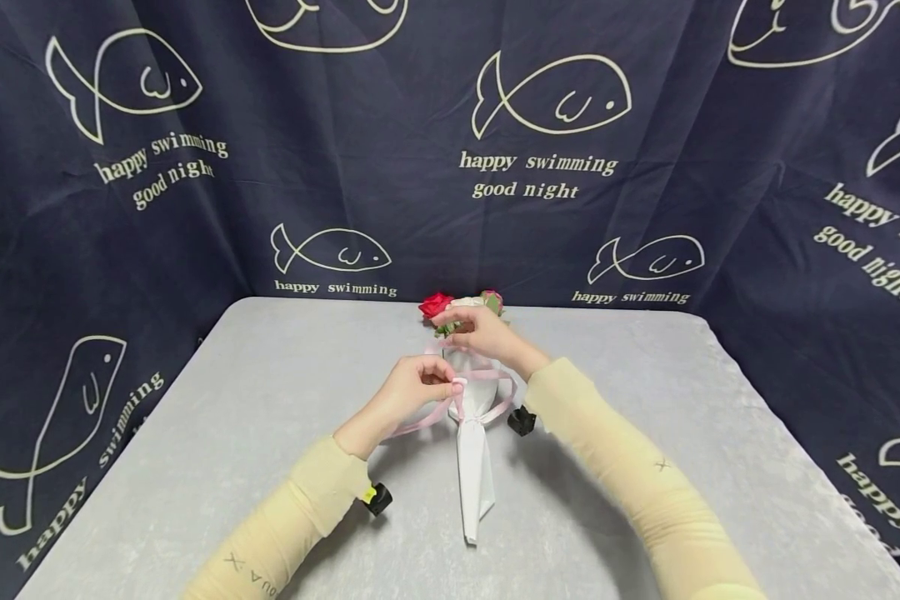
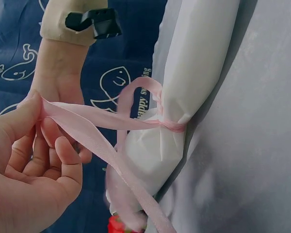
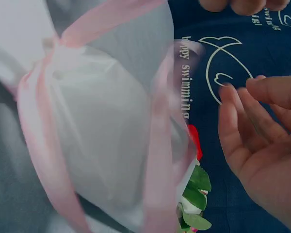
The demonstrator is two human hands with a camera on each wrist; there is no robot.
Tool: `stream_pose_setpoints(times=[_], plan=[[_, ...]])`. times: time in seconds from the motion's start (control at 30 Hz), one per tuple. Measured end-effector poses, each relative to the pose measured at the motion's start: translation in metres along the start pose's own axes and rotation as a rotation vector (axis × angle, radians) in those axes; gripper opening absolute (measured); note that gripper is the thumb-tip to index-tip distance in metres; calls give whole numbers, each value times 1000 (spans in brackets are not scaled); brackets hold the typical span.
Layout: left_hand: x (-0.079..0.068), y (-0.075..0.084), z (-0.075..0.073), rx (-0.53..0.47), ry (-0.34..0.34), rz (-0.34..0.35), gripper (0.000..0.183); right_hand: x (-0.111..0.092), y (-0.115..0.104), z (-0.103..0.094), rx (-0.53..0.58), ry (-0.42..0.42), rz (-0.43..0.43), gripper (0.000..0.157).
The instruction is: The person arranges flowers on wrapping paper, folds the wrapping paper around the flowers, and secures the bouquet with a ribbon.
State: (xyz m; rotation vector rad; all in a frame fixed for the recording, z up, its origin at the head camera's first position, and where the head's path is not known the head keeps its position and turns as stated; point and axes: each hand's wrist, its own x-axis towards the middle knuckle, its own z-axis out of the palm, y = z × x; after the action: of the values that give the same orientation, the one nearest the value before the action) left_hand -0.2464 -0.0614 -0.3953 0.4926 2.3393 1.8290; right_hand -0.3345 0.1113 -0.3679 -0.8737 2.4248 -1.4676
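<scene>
A flower bouquet wrapped in white paper (image 1: 474, 475) lies on the table, its blooms (image 1: 437, 305) toward the back. Pink ribbon (image 2: 173, 126) is tied round the narrow part of the wrap, with a loop and long ends. Thumb and fingertips of my left hand (image 1: 412, 387) pinch a folded loop of this ribbon, drawn away from the knot (image 2: 160, 121). My right hand (image 1: 487, 333) hovers above the wrap near the blooms. In the right wrist view, that right hand (image 3: 266, 145) has loosely bent fingers, with nothing seen between them. A hanging ribbon length (image 3: 160, 141) is beside it.
Grey cloth covers the table (image 1: 307, 358). A dark blue curtain (image 1: 435, 167) with fish drawings stands along the back and sides. Black wrist devices (image 1: 523, 420) show by both cream sleeves (image 1: 607, 450). Red petals (image 3: 194, 141) and green leaves (image 3: 200, 184) stick out of the wrap.
</scene>
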Motion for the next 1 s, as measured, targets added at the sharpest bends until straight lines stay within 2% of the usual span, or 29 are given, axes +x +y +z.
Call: stream_pose_setpoints(times=[0.13,0.23,0.4,0.57,0.8,1.0], plan=[[1,0,1,1,-1,-1,15,-13,0,-1,-4,74,-9,28],[2,-1,1,5,7,-8,14,-29,-4,0,7,141,-2,23],[4,-2,2,24,23,-24,13,-54,-6,5,-23,228,-36,17],[7,-2,5,32,28,-28,13,-70,-3,11,-33,254,-92,15],[7,4,8,21,15,-35,17,-96,-37,14,-91,255,-124,13],[9,0,9,-4,12,-38,17,-101,-39,17,-87,262,-103,12]])
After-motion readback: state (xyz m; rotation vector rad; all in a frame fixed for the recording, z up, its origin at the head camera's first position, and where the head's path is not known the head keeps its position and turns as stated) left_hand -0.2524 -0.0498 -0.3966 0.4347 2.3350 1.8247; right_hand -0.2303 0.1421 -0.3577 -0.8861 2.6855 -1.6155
